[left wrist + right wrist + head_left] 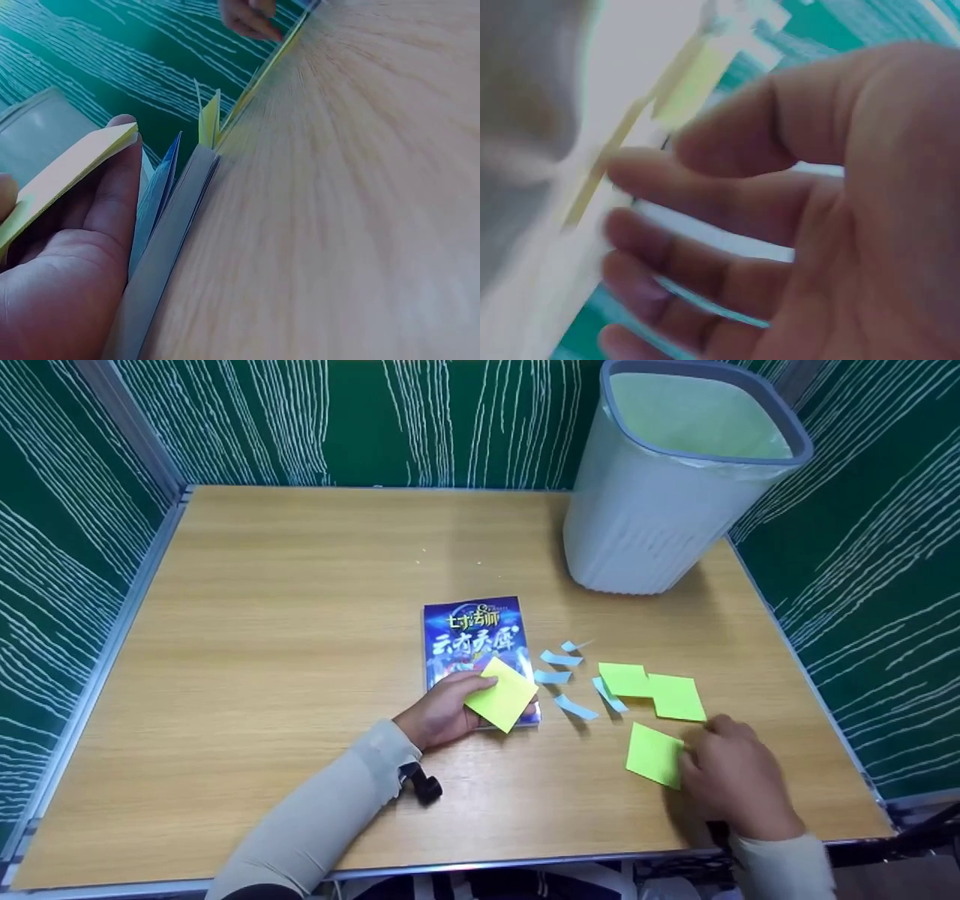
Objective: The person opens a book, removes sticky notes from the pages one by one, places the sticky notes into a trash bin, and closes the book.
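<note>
My left hand (448, 711) grips a pad of yellow sticky notes (502, 695), thumb on top and fingers underneath, over the lower part of a blue paperback book (474, 631). In the left wrist view the pad (71, 176) shows its thickness between thumb and fingers. My right hand (739, 776) is blurred, beside a single yellow sticky note (654, 755) on the table. Its fingers (705, 199) are loosely bent in the right wrist view, with nothing seen between them. Two more yellow notes, one (624, 680) overlapping the other (677, 697), lie just beyond.
Several curled blue paper strips (576, 707) lie between the book and the yellow notes. A tall grey-blue bin (652, 510) with a pale liner stands at the table's back right. Green patterned walls (360, 427) enclose the wooden table (262, 645).
</note>
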A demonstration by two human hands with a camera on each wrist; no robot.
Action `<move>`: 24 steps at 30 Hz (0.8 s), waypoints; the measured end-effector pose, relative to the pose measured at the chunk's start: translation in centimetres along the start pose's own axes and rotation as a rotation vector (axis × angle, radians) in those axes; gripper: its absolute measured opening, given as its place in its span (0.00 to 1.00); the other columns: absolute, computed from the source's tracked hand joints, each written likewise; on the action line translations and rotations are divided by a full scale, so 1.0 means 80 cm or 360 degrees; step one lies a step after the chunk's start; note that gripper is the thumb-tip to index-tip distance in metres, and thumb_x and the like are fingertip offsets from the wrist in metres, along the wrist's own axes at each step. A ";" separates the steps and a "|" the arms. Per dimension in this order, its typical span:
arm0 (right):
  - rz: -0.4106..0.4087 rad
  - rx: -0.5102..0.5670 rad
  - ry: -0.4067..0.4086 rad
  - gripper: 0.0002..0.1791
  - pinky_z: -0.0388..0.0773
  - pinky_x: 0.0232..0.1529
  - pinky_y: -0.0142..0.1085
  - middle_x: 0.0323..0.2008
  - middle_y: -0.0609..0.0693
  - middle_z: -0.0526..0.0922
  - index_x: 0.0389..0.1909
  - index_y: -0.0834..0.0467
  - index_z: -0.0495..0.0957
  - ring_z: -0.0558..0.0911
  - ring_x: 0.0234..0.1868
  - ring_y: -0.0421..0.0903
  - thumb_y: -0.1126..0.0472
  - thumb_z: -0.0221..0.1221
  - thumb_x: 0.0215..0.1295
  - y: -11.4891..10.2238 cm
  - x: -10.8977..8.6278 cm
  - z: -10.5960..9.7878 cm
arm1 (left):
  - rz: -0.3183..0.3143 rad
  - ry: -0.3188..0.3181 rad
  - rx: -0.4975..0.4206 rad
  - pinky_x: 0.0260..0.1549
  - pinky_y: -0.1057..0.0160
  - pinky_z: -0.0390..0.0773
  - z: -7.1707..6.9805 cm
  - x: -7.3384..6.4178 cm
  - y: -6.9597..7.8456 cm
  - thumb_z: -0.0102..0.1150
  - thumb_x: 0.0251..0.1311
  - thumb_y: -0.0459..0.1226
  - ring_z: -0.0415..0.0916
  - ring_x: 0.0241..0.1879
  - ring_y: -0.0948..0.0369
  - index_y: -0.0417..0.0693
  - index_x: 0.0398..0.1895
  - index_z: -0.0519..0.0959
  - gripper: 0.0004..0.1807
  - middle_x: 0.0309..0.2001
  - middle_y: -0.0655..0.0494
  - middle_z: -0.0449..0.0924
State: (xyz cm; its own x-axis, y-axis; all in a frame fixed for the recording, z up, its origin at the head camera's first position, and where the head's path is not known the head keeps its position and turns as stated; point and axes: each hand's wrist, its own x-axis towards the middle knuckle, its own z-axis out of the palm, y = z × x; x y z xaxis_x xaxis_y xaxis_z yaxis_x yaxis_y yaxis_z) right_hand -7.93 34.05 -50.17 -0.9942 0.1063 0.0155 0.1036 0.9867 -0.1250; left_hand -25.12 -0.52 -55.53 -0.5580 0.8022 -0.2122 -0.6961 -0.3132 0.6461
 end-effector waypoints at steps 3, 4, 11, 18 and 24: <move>-0.0296 0.0100 0.0311 0.08 0.79 0.34 0.50 0.39 0.57 0.80 0.38 0.60 0.86 0.78 0.39 0.55 0.60 0.66 0.60 -0.035 0.017 0.007 | 0.0008 -0.0003 0.0027 0.66 0.44 0.76 0.000 0.001 0.000 0.46 0.78 0.34 0.76 0.65 0.37 0.43 0.83 0.47 0.36 0.71 0.36 0.69; -0.0394 0.0150 0.0373 0.13 0.81 0.38 0.51 0.41 0.57 0.82 0.43 0.60 0.86 0.80 0.41 0.55 0.59 0.69 0.60 -0.052 0.024 0.010 | 0.0015 -0.0013 0.0052 0.66 0.44 0.76 -0.001 0.001 0.000 0.45 0.78 0.34 0.76 0.65 0.38 0.40 0.82 0.49 0.33 0.70 0.36 0.70; -0.0866 0.0296 0.0520 0.32 0.80 0.42 0.44 0.46 0.51 0.79 0.51 0.57 0.79 0.78 0.45 0.51 0.44 0.78 0.51 -0.177 0.078 0.023 | 0.0098 -0.0022 0.0222 0.58 0.53 0.84 0.000 0.004 -0.002 0.44 0.79 0.35 0.84 0.54 0.51 0.26 0.68 0.65 0.23 0.55 0.43 0.81; -0.0715 0.0247 0.0335 0.34 0.76 0.37 0.38 0.46 0.50 0.75 0.54 0.56 0.75 0.73 0.42 0.49 0.42 0.77 0.54 -0.214 0.101 0.032 | 0.0082 -0.0102 0.0156 0.47 0.60 0.87 -0.001 0.007 -0.002 0.42 0.81 0.36 0.83 0.49 0.55 0.31 0.69 0.65 0.21 0.53 0.46 0.79; -0.0777 0.0373 0.0221 0.16 0.86 0.52 0.44 0.54 0.49 0.83 0.53 0.53 0.85 0.83 0.52 0.47 0.51 0.66 0.69 -0.204 0.102 0.022 | 0.0110 -0.0119 0.0056 0.64 0.52 0.79 -0.005 0.005 0.000 0.43 0.80 0.48 0.81 0.59 0.51 0.36 0.70 0.66 0.28 0.60 0.46 0.80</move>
State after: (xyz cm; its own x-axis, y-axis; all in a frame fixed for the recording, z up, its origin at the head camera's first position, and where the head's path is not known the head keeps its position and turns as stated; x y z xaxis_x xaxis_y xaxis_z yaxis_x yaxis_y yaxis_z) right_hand -17.77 18.60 -49.78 -0.9104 -0.3253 0.2556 -0.3929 0.8734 -0.2878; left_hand -25.55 -0.43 -55.90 -0.5679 0.8154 -0.1120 -0.6401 -0.3520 0.6829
